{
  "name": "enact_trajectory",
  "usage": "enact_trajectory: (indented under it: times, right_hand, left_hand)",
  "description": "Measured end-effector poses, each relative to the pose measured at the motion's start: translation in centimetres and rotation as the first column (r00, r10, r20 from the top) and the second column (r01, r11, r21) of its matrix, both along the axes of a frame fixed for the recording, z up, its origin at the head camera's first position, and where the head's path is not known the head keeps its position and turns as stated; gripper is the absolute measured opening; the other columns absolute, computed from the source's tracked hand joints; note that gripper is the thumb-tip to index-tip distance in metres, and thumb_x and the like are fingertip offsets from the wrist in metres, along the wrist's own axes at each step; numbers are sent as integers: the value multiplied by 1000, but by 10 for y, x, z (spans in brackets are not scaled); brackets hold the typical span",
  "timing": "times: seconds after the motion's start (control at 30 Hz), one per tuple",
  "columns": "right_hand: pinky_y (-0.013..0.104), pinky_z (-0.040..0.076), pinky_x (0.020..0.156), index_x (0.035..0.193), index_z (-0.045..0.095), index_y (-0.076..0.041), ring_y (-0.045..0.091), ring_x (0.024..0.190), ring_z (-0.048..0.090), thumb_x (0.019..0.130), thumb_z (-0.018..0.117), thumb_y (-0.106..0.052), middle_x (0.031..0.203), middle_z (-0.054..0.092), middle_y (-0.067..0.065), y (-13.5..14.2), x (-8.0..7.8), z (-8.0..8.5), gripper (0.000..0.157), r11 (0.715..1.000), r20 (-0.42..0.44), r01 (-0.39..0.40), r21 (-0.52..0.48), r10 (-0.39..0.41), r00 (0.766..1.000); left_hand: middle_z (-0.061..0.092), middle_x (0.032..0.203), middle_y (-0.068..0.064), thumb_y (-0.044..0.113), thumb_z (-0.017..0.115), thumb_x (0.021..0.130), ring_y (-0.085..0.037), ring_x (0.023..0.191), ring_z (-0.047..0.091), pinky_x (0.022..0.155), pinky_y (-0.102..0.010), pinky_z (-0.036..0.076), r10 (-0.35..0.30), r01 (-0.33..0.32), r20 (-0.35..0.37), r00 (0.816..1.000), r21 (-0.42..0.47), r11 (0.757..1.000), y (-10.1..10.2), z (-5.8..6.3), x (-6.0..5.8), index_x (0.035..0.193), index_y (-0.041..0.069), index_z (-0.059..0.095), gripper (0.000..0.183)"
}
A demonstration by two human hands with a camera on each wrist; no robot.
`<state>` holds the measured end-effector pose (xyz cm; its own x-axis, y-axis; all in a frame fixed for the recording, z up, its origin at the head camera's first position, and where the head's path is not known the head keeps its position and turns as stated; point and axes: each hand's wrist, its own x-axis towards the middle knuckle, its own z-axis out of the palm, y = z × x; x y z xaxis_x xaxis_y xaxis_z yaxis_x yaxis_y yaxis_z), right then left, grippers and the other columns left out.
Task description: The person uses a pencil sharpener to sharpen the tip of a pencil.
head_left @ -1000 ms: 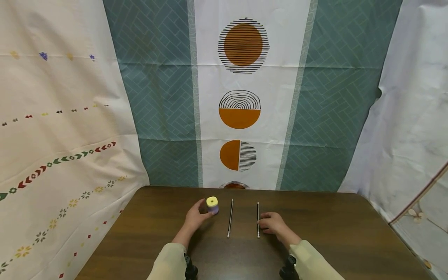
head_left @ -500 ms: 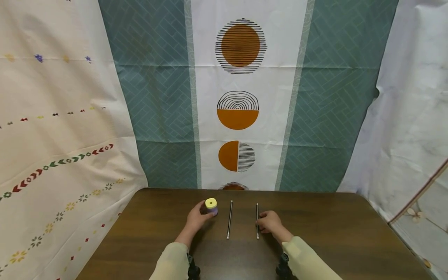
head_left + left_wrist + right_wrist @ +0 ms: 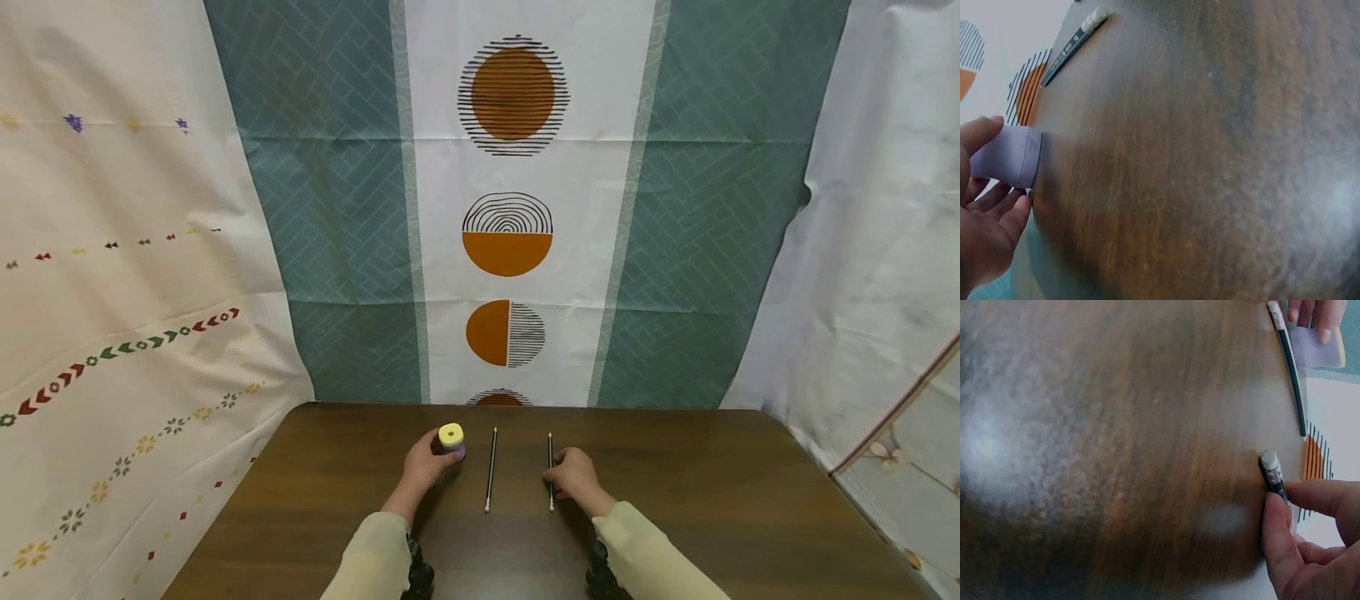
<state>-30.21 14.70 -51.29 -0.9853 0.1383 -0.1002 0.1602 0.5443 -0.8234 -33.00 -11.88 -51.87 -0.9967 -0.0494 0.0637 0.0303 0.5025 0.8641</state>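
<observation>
Since the earlier frames, your right grip has moved toward 9 o'clock, bringing its thumb across the right pencil; your left grip has kept its place at the yellow-topped purple object. Read 12 o'clock as directly away from you. Your right grip is clamped on the right pencil: thumb and forefinger pinch the shaft near its eraser end, which points to 6 o'clock. Whether this pencil touches the surface cannot be told. Your left grip is clamped around the object, thumb on one side and fingers on the other; the object is upright, with a dark hole in its top. The left pencil lies on the surface between both grips, near the object, which is at its 10 o'clock; the right pencil is at its 3 o'clock. A green-and-white hanging cloth is at 12 o'clock, beyond the surface.
</observation>
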Motion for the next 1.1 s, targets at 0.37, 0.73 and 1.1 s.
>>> enact_trajectory:
  times: [0.37, 0.73, 1.1]
  right_hand:
    - [31, 58, 49, 107, 63, 14, 14, 48, 60, 79, 72, 1, 92, 68, 25, -2, -2, -4, 32, 998, -69, -12, 69, 17, 997]
    - [31, 56, 48, 105, 62, 11, 16, 52, 58, 82, 70, -3, 87, 66, 21, -2, 3, -3, 28, 992, -71, -40, 117, 48, 996]
    - [34, 57, 50, 105, 63, 12, 17, 56, 59, 83, 68, -7, 92, 68, 24, 0, 1, -4, 30, 996, -85, -34, 88, 41, 996]
  left_hand:
    - [59, 137, -34, 10, 79, 88, -50, 130, 56, 111, -61, 45, 16, -17, -12, 1000, -34, 999, -1, 0, -2, 135, -14, 54, 59]
    - [63, 132, -33, 9, 78, 87, -49, 125, 59, 108, -60, 47, 12, -15, -47, 999, -61, 998, -2, -5, -1, 131, -14, 57, 54]
    - [65, 129, -33, 10, 79, 86, -49, 121, 61, 105, -59, 49, 10, -16, -62, 998, -86, 996, -7, -4, -1, 130, -14, 58, 54]
